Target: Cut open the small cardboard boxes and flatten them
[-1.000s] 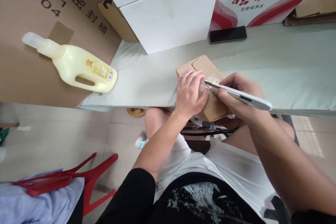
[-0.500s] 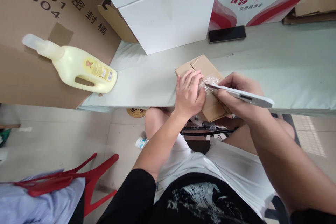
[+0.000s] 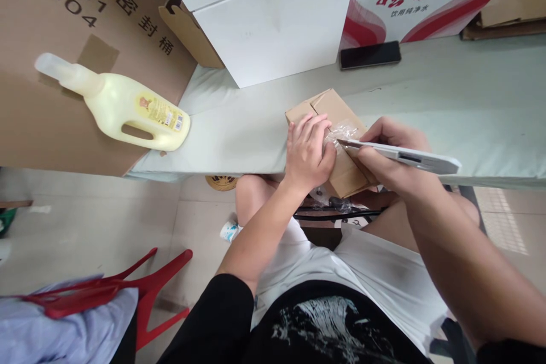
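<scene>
1. Brown cardboard box (image 3: 347, 173) overhangs the surface's (image 3: 447, 102) near edge.
2. Left hand (image 3: 307, 151), mostly open, lies across its top.
3. Right hand (image 3: 396, 175) is closed round a white knife (image 3: 412, 157), blade at clear tape (image 3: 346, 130).

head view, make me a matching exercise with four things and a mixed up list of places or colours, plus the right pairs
Things:
1. knife
2. phone
3. bottle
4. left hand

Places or colours:
a. lying by the red-and-white carton
b. resting on the small box
c. held in the right hand
d. pale yellow

Right pairs: 1-c, 2-a, 3-d, 4-b
</scene>
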